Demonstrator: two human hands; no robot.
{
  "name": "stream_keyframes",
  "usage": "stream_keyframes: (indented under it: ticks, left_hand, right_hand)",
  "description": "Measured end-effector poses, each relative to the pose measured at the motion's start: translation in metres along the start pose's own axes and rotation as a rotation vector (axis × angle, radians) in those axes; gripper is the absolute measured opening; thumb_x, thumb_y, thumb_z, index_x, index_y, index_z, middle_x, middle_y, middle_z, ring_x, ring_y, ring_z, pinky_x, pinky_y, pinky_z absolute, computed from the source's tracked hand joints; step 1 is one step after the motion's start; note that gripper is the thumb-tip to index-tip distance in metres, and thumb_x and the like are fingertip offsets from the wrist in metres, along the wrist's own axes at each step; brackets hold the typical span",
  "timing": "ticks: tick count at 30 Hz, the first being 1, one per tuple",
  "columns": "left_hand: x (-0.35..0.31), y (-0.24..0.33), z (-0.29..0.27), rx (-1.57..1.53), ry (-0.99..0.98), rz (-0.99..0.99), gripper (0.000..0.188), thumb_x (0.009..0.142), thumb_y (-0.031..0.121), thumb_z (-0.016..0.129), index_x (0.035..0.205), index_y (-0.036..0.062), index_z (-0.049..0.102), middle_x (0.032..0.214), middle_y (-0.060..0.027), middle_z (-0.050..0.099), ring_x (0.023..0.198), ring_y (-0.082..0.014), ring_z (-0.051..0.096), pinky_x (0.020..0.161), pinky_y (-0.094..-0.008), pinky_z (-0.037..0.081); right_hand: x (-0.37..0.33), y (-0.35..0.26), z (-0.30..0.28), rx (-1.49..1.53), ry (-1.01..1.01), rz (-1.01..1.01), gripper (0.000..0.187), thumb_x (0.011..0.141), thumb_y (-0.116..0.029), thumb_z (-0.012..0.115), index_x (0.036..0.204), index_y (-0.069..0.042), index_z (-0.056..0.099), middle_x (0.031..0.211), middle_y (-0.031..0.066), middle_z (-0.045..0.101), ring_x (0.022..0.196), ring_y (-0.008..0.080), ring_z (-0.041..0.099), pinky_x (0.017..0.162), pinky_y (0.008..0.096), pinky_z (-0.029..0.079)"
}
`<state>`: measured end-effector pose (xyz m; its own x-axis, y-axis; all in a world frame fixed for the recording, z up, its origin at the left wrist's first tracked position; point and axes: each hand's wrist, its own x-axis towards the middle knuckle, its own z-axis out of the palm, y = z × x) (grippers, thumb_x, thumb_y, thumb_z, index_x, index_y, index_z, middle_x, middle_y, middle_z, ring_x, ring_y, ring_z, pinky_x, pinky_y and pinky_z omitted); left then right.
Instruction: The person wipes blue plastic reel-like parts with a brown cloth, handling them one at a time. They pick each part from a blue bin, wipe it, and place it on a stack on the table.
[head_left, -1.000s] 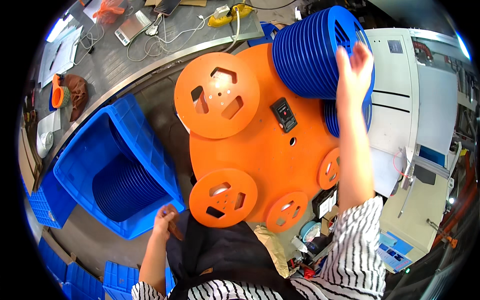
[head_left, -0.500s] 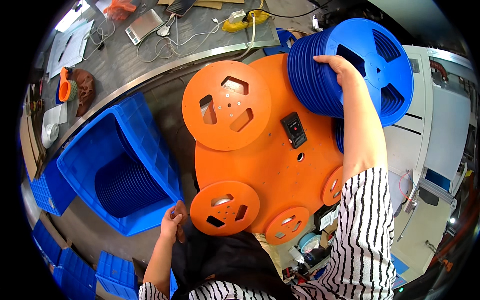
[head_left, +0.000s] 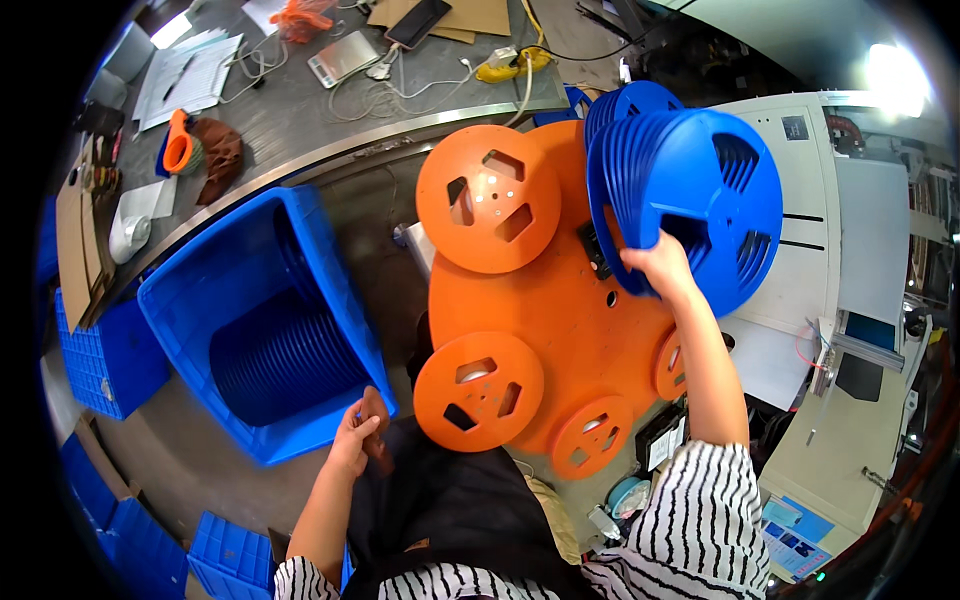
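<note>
My right hand (head_left: 660,268) grips a stack of several blue plastic reels (head_left: 690,200) by its lower edge, holding it over a large orange reel (head_left: 555,320). Smaller orange reels lie on that large one: one at the top (head_left: 488,198), one at the lower left (head_left: 478,390), one at the bottom (head_left: 592,436). My left hand (head_left: 360,435) rests near the near corner of a blue crate (head_left: 250,320), fingers partly curled and holding nothing that I can see. Inside the crate lies a row of blue reels (head_left: 285,350).
A grey workbench (head_left: 300,90) at the back carries papers, cables, a phone, an orange tape dispenser and a yellow object. More blue crates (head_left: 100,360) stand at the left and lower left. A white machine cabinet (head_left: 850,250) fills the right side.
My right hand has brought the stack of blue reels down and toward me, tilting its face into view. The head view shifted left; my left hand stays by the crate corner.
</note>
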<state>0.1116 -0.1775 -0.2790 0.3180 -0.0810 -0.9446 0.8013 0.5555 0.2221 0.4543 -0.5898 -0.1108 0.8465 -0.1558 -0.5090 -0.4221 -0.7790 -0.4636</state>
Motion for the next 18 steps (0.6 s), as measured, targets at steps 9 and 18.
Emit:
stream_keyframes:
  ticks: [9, 18]
  left_hand:
    - [-0.074, 0.056, -0.084, -0.24, -0.168, 0.214, 0.059, 0.082, 0.003, 0.062, 0.137, 0.0091, 0.042, 0.111, -0.0054, 0.056, 0.085, -0.0186, 0.058, 0.069, -0.0311, 0.051]
    - [-0.173, 0.14, -0.165, -0.237, -0.06, 0.71, 0.052, 0.089, 0.008, 0.055, 0.138, 0.0035, 0.038, 0.128, -0.0142, 0.053, 0.109, -0.0263, 0.059, 0.096, -0.0388, 0.05]
  right_hand:
    - [-0.263, -0.049, 0.066, 1.569, -0.436, -0.211, 0.04, 0.078, -0.025, 0.066, 0.105, 0.0, 0.05, 0.068, 0.0046, 0.048, 0.055, 0.017, 0.046, 0.058, 0.035, 0.044]
    - [-0.338, -0.076, 0.277, 2.099, -0.914, -0.47, 0.025, 0.094, -0.026, 0.06, 0.089, -0.005, 0.047, 0.057, -0.0007, 0.05, 0.046, 0.0107, 0.051, 0.057, 0.0317, 0.049]
